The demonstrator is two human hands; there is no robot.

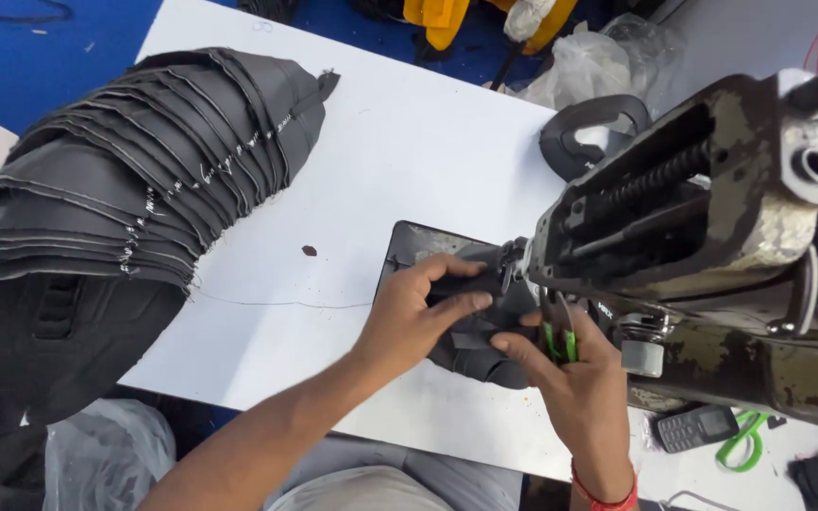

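White worktable (409,151) over blue floor (59,57)

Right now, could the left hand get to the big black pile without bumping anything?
Probably yes. The left hand rests on the black piece at the machine, and only bare white table lies between it and the pile.

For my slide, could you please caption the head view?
Both hands, left hand and right hand, press a dark fabric piece under a worn sewing machine.
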